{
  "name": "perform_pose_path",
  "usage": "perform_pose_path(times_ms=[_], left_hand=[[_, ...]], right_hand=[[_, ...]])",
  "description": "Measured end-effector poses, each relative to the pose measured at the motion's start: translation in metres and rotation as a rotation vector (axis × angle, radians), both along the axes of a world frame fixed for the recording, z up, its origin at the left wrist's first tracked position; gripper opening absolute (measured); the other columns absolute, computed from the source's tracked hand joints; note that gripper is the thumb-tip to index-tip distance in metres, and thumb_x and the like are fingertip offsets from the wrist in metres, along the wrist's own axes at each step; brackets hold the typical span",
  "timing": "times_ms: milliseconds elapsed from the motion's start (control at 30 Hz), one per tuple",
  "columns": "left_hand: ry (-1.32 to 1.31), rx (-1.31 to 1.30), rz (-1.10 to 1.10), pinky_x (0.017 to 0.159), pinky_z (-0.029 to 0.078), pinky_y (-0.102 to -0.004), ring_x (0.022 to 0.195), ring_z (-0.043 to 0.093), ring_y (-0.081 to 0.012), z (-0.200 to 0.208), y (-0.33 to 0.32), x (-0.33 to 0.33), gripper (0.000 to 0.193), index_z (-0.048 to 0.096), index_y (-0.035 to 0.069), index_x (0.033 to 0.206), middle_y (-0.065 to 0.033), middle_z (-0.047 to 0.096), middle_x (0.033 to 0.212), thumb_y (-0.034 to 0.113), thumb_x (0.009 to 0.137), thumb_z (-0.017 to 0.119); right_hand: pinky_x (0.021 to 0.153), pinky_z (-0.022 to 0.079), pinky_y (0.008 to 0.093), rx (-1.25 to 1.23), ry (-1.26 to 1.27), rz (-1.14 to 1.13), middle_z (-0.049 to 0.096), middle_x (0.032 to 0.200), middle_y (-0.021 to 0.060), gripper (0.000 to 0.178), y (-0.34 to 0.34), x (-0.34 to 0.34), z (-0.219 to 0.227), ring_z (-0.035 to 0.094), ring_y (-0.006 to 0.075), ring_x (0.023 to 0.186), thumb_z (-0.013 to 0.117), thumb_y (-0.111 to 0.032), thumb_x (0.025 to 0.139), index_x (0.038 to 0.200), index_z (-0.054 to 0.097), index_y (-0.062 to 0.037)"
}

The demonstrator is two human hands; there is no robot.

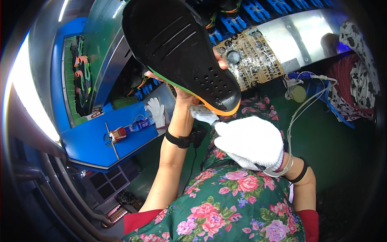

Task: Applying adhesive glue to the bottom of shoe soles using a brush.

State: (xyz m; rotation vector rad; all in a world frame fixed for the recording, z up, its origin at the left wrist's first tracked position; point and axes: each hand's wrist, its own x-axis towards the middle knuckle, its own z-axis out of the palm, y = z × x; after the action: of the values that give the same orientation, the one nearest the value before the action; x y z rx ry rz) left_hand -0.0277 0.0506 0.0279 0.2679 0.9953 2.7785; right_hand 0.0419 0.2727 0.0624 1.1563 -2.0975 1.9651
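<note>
One black sole (181, 48), two hands — one gloved (250, 141)

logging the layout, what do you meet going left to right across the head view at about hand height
red-and-white box → plastic bottle → spare white glove → left hand holding the black sole → right hand in a white glove, with a brush → yellow-green ball → blue tray
</note>
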Motion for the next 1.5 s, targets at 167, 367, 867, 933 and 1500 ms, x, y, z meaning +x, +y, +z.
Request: perform_pose_path(times_ms=[167, 367, 867, 933, 1500], left_hand=[[-0.010, 0.013, -0.015, 0.094, 0.055, -0.0415, 0.101, 0.066, -0.0301, -0.012, -0.002, 0.000, 0.103, 0.057, -0.009, 0.122, -0.0203, 0.067, 0.104, 0.085, 0.081, 0.060], [-0.008, 0.104, 0.003, 0.096, 0.055, -0.0428, 0.102, 0.067, -0.0307, -0.006, 0.006, -0.001, 0.093, 0.058, -0.009, 0.121, -0.0225, 0.068, 0.106, 0.079, 0.089, 0.058], [0.004, 0.095, -0.031, 0.098, 0.054, -0.0427, 0.103, 0.067, -0.0330, -0.010, 0.014, -0.008, 0.067, 0.059, -0.007, 0.120, -0.0203, 0.068, 0.104, 0.055, 0.096, 0.065], [0.029, 0.017, 0.005, 0.095, 0.052, -0.0424, 0.100, 0.067, -0.0321, -0.010, 0.012, -0.011, 0.067, 0.060, -0.007, 0.118, -0.0198, 0.068, 0.101, 0.056, 0.096, 0.063], [-0.118, 0.030, -0.166, 0.087, 0.056, -0.0450, 0.098, 0.066, -0.0324, -0.002, 0.014, -0.009, 0.109, 0.059, -0.002, 0.128, -0.0193, 0.067, 0.108, 0.094, 0.076, 0.049]], right_hand=[[0.075, 0.058, 0.0344, 0.035, -0.030, -0.079, 0.078, 0.109, 0.0078, 0.038, 0.012, -0.009, -0.001, 0.073, 0.0236, 0.093, 0.084, -0.004, 0.074, 0.110, 0.079, -0.0141], [0.075, 0.057, 0.0347, 0.047, -0.054, -0.133, 0.078, 0.107, 0.0074, 0.037, 0.012, 0.002, -0.011, 0.073, 0.0228, 0.090, 0.084, -0.004, 0.073, 0.109, 0.079, -0.0137], [0.075, 0.057, 0.0351, -0.161, -0.413, -0.130, 0.078, 0.101, 0.0126, 0.017, 0.015, -0.006, -0.003, 0.073, 0.0251, 0.085, 0.082, 0.000, 0.079, 0.095, 0.078, -0.0043], [0.080, 0.058, 0.0352, -0.165, -0.443, -0.211, 0.075, 0.095, 0.0170, 0.015, 0.018, -0.010, -0.007, 0.073, 0.0242, 0.086, 0.076, 0.007, 0.079, 0.092, 0.074, 0.0001], [0.071, 0.057, 0.0343, 0.024, 0.006, -0.167, 0.077, 0.101, 0.0092, 0.032, 0.027, -0.011, -0.022, 0.072, 0.0247, 0.081, 0.083, 0.001, 0.072, 0.103, 0.079, -0.0075]])
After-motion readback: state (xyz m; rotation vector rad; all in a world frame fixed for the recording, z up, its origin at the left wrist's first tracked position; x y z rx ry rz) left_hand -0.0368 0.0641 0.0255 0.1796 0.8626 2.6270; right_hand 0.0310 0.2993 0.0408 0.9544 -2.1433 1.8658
